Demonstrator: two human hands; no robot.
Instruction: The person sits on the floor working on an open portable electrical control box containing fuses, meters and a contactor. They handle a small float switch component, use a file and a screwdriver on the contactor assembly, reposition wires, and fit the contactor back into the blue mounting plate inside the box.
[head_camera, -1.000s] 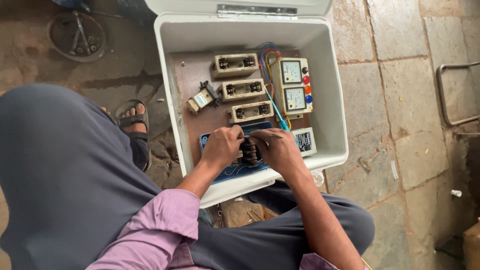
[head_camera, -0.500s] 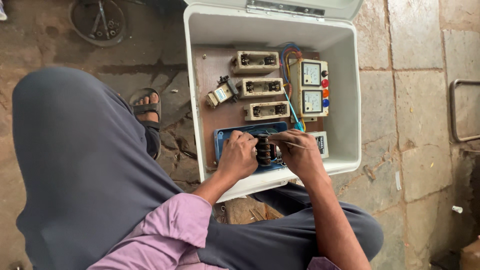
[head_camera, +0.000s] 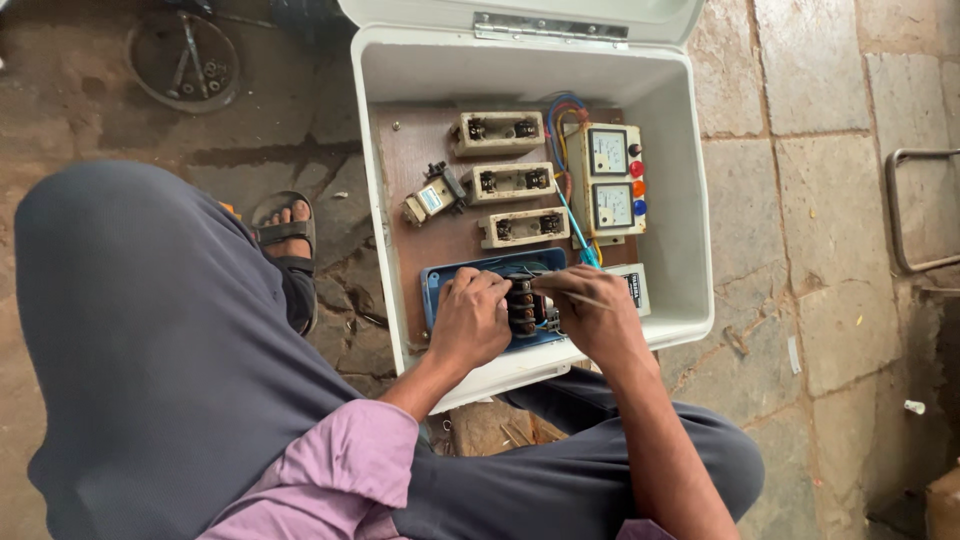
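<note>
An open white electrical box (head_camera: 690, 180) lies on the stone floor with a brown backboard inside. At its near end sits a blue housing (head_camera: 440, 282) holding a black terminal block (head_camera: 522, 308). My left hand (head_camera: 470, 322) rests curled on the blue housing, touching the left side of the block. My right hand (head_camera: 592, 320) grips a thin metal tool (head_camera: 575, 295) whose tip points left onto the block's top. Both hands hide much of the housing.
Three cream fuse holders (head_camera: 512, 182), a small loose switch (head_camera: 432, 196), two white meters (head_camera: 610, 178) with coloured lamps and bundled wires sit on the backboard. A round metal dish with tools (head_camera: 186, 58) lies far left. My sandalled foot (head_camera: 288, 232) is beside the box. A metal frame (head_camera: 915, 210) stands right.
The view has shifted so the box sits further right and lower. Both hands stay on the black block in the blue housing, with the thin tool still in my right hand.
</note>
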